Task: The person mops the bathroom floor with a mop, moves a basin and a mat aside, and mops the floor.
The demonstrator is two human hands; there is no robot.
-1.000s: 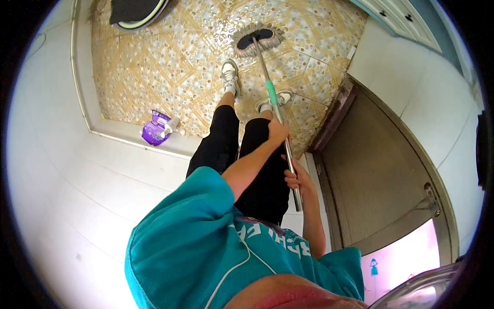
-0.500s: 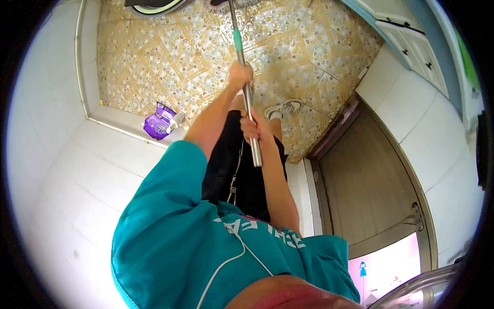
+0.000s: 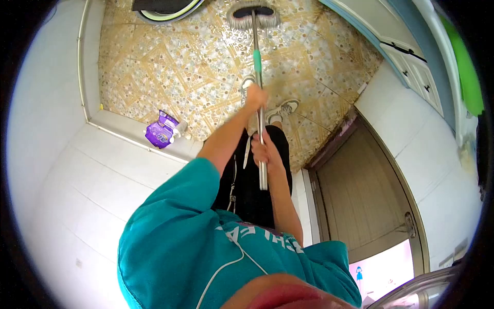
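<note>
A mop (image 3: 257,62) with a metal pole, a green sleeve and a grey fringed head (image 3: 253,16) stretches out in front of me. Its head rests on the wet tiled floor at the top of the view. My left hand (image 3: 256,97) is closed around the middle of the pole, below the green sleeve. Lower down, my right hand (image 3: 263,150) wraps the pole near its end, close to my black trousers. Both of my shoes (image 3: 283,109) show on the tiles beside the pole.
A purple packet (image 3: 162,131) lies by the left wall ledge, with a small white item against it. Round basins (image 3: 170,14) stand at the upper left. White cabinets (image 3: 406,64) line the upper right. A brown door (image 3: 363,177) is on the right.
Both hands have drawn the mop back toward my body. Its head, mostly cut off at the top edge before, is now in view. My grip on the pole stays closed.
</note>
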